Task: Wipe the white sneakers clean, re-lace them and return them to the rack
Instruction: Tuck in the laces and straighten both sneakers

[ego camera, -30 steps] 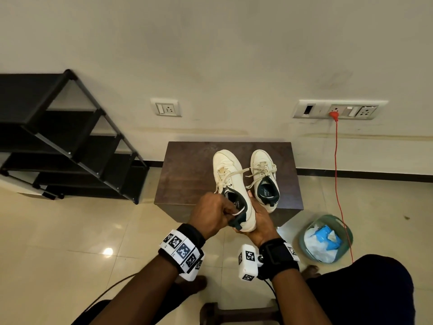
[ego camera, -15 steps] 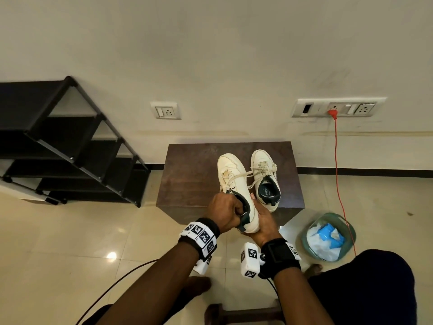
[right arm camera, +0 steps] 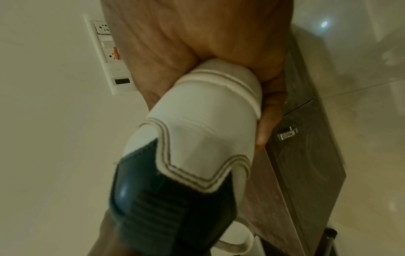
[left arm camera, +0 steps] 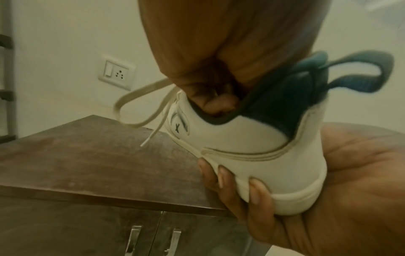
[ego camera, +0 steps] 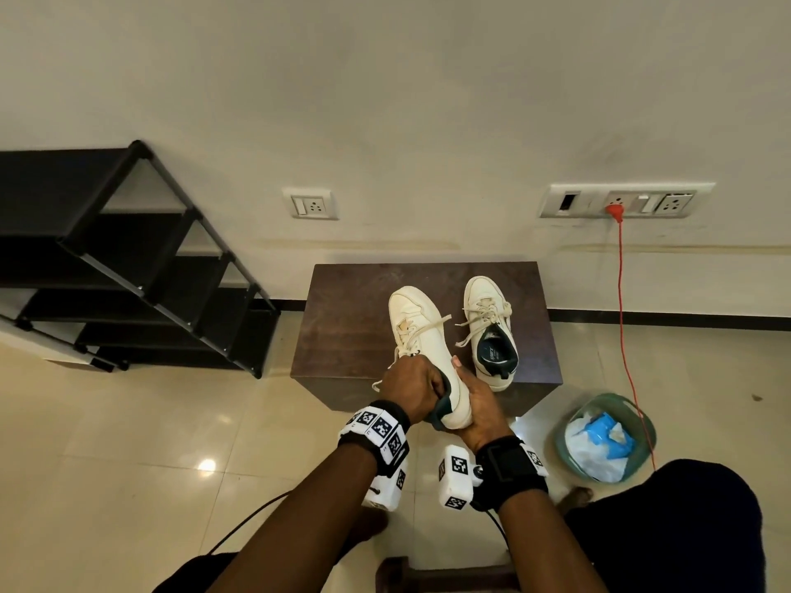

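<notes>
As you lift the left sneaker (ego camera: 421, 336) centre-frame off the cabinet (ego camera: 346, 318), left hand (ego camera: 411, 380) grips its collar, right hand (ego camera: 479, 404) cups its heel; laces (ego camera: 421, 331) untied.

Black wristbands (ego camera: 511, 468) with white tag-printed camera blocks (ego camera: 456, 479), thin black cables, seemingly dark trousers (ego camera: 667, 528).

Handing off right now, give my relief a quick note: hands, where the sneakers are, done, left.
Left hand: fingers curled inside the collar of the held sneaker.
Right hand: cupping its heel and sole from below.
The toe reaches over the brown cabinet.
Second sneaker: on the cabinet top, laces loose.
Black rack: on the left, no shoes on it.
Done: cannot tell whether wiping is finished.
Left: tidy both sets of laces, rack both sneakers.
</notes>
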### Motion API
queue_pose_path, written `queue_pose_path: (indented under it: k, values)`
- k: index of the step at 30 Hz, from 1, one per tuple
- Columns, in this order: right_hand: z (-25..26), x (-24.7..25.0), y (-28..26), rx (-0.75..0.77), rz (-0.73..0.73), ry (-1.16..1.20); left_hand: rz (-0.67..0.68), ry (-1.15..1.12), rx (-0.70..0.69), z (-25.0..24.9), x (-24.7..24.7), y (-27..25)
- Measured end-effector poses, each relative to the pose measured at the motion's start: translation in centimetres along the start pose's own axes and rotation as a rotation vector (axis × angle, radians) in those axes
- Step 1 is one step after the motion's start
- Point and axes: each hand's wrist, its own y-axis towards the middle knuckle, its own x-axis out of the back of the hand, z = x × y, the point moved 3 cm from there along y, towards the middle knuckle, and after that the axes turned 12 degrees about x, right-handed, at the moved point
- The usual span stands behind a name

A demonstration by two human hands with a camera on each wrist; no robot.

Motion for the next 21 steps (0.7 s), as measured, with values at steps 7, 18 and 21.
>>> queue_pose_path:
  k: [7, 18, 21]
  values:
    - [0.1, -0.9, -0.4, 0.051, -0.044, -0.025, 0.19, 0.076, -0.073, 0.0, 0.9, 0.4]
    - [1.3, -1.6, -0.9, 0.115, 0.046, -0.052, 0.294, -0.838, 0.174, 0.8, 0.7, -2.1]
    - [0.9, -1.4, -1.1, 0.123, 0.025, -0.067, 0.133, -0.804, 0.076, 1.3, -0.4, -2.6]
